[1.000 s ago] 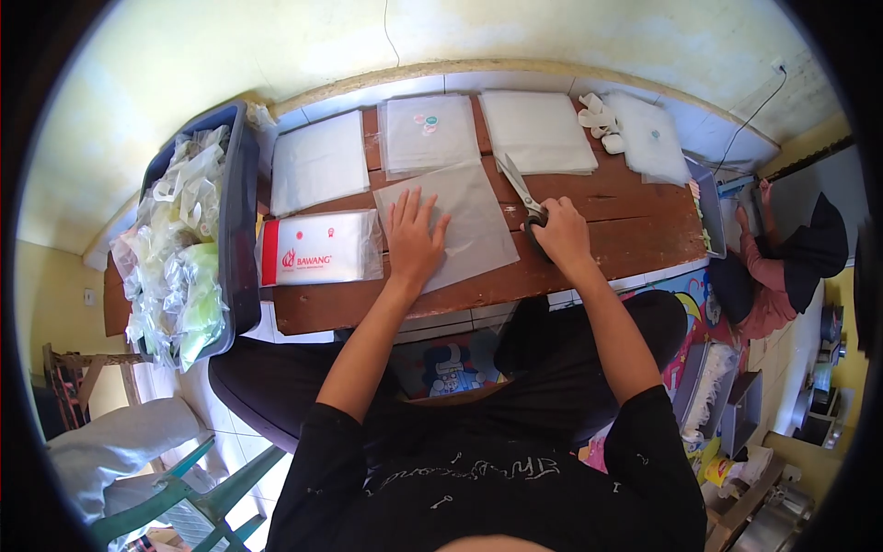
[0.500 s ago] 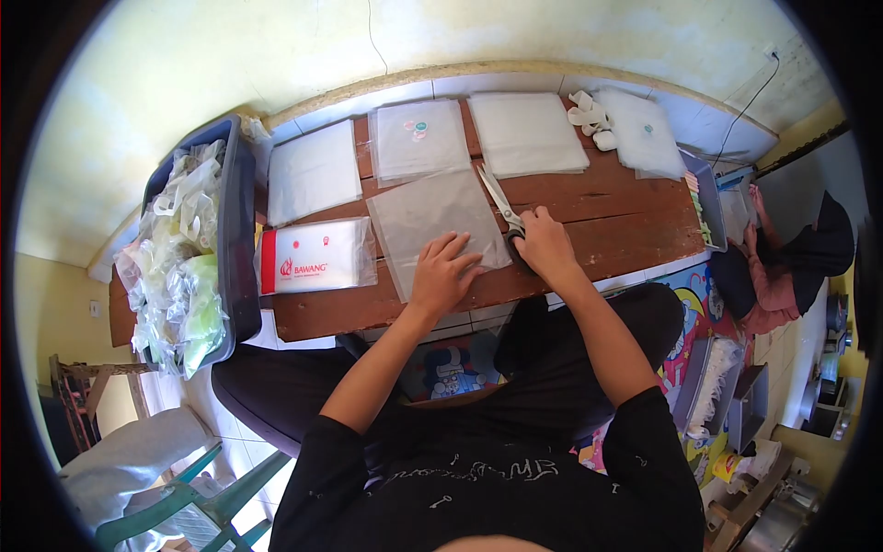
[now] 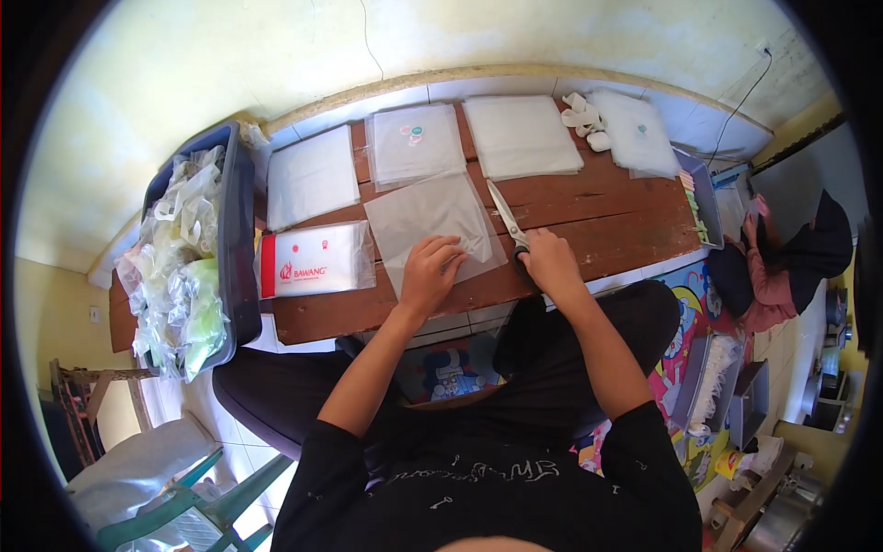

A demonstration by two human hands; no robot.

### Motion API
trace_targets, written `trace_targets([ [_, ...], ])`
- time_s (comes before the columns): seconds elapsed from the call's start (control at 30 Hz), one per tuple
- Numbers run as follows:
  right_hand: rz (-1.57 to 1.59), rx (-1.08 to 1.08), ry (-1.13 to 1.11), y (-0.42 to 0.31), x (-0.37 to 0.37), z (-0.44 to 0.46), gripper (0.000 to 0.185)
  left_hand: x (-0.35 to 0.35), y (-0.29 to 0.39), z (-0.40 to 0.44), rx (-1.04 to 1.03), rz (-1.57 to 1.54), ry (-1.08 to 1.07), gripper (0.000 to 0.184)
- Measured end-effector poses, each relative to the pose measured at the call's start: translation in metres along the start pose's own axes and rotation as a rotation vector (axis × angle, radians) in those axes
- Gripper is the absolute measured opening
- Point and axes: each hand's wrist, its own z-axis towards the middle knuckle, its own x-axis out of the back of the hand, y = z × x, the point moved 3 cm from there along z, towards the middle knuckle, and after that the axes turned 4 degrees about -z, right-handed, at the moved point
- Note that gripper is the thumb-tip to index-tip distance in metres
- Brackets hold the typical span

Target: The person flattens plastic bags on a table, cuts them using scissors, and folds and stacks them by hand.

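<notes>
My right hand (image 3: pixel 553 261) grips the dark handles of a pair of scissors (image 3: pixel 503 210). Their metal blades point up and away over the wooden table, just right of a clear plastic bag (image 3: pixel 416 204). On that bag's lower right part is my left hand (image 3: pixel 430 273), its fingers drawn in and pinching the plastic, which wrinkles by the fingertips. To the left lies a flat pack of bags (image 3: pixel 317 259) with red print reading BAWANG.
Stacks of clear bags (image 3: pixel 314 175) line the table's (image 3: pixel 607 207) far side. White tape-like rolls (image 3: pixel 583 116) sit at the back right. A dark bin of crumpled plastic (image 3: pixel 241 230) stands left; a grey bin (image 3: pixel 706 198) adjoins the right end. Another person (image 3: pixel 777 262) sits at right.
My left hand has gone from spread flat on the bag to curled in, wrinkling the plastic. The scissors have shifted slightly right and toward me. The other person's hands have moved.
</notes>
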Motion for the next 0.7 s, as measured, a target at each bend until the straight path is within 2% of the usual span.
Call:
trace_targets([
  [0.17, -0.113, -0.024, -0.025, -0.016, -0.002, 0.001, 0.015, 0.021, 0.009, 0.013, 0.03, -0.104, -0.015, 0.01],
  [0.33, -0.154, -0.06, -0.164, -0.031, 0.024, 0.007, 0.017, 0.045, 0.018, 0.03, 0.184, -0.43, -0.136, 0.009],
  [0.37, -0.057, -0.032, -0.13, -0.033, 0.033, 0.013, 0.023, 0.05, 0.017, 0.03, 0.185, -0.428, -0.131, 0.009],
  [0.43, 0.038, 0.0, -0.095, -0.031, 0.045, 0.028, 0.029, 0.057, 0.008, 0.028, 0.435, -0.632, -0.173, 0.007],
  [0.47, 0.325, 0.05, -0.071, -0.029, 0.051, 0.039, 0.04, 0.062, 0.008, 0.03, 0.434, -0.632, -0.17, 0.007],
  [0.5, 0.611, 0.102, -0.045, -0.028, 0.056, 0.049, 0.051, 0.069, 0.011, 0.034, 0.395, -0.809, -0.132, 0.007],
  [0.53, 0.608, 0.105, -0.043, -0.028, 0.059, 0.057, 0.051, 0.076, 0.015, 0.039, 0.35, -0.984, -0.093, 0.007],
  [0.57, 0.72, 0.098, -0.03, -0.029, 0.062, 0.064, 0.057, 0.085, 0.023, 0.042, 0.398, -1.081, -0.072, 0.008],
  [0.6, 0.831, 0.091, -0.017, -0.03, 0.065, 0.071, 0.064, 0.089, 0.02, 0.043, 0.392, -1.081, -0.068, 0.008],
  [0.63, 0.907, 0.022, -0.109, -0.03, 0.065, 0.078, 0.064, 0.093, 0.015, 0.044, 0.383, -1.203, -0.048, 0.016],
  [0.67, 0.906, 0.031, -0.11, -0.031, 0.065, 0.083, 0.064, 0.096, 0.011, 0.045, 0.373, -1.323, -0.027, 0.025],
  [0.7, 1.051, 0.067, -0.222, -0.032, 0.06, 0.088, 0.057, 0.097, 0.008, 0.045, 0.367, -1.319, -0.019, 0.025],
])
